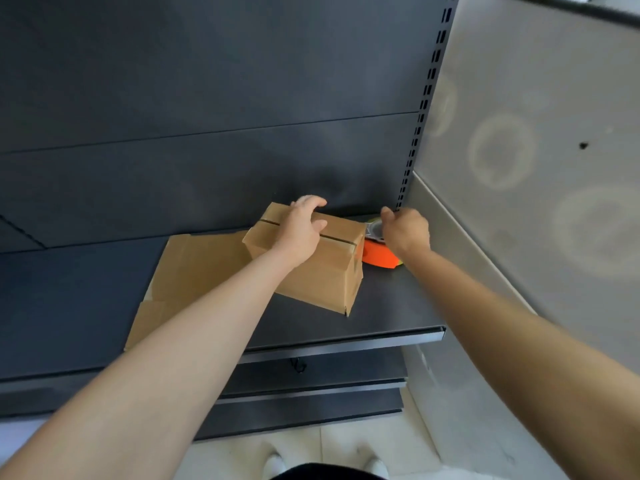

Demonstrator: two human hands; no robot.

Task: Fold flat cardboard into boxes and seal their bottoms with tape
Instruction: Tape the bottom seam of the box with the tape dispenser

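At a dark metal shelf (381, 306), a person folds cartons. Toward the shelf's left end, flat corrugated cardboard (194, 271) lies matte and tan, one corner reaching the front edge. Partly on top of it, near the back right corner, stands the folded box (322, 271), sharp-edged, its flaps meeting in a dark, untaped seam on the upturned face. The left hand (301, 230) is spread flat over that seam, fingers curled past the far edge, pressing the flaps shut. Just beside the box's right side sits an orange plastic tape dispenser (379, 259) with a roll of tape. The right hand (405, 230) reaches onto it, fingers loosely curled; whether it has closed on the dispenser cannot be told. The risk seems plain: should the left palm lift or slide, the springy flaps could gape and the tape land crooked.
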